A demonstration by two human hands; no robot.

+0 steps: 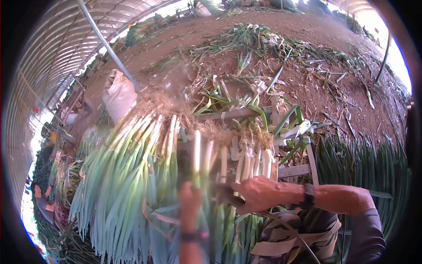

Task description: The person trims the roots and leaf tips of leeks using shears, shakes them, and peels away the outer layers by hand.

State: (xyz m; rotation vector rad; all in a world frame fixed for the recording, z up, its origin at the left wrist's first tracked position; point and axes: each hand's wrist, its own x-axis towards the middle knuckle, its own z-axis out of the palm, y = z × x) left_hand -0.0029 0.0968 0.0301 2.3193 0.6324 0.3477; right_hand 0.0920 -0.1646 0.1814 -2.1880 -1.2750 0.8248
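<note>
Left hand [191,204]: blurred, fingers closed round white-shafted leek [197,152] | right hand [259,193]: fingers curled on dark, blurred object [227,193] | held leek: beside root-tipped leek pile [127,176]

Left hand [190,207]: closed, blurred, its forearm [190,253] upright. Right hand [260,192]: fingers [241,188] curled, forearm [335,198] extending sideways to a bent elbow [364,203].

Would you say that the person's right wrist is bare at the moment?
No, a dark band circles the wrist just behind the right hand.
</note>
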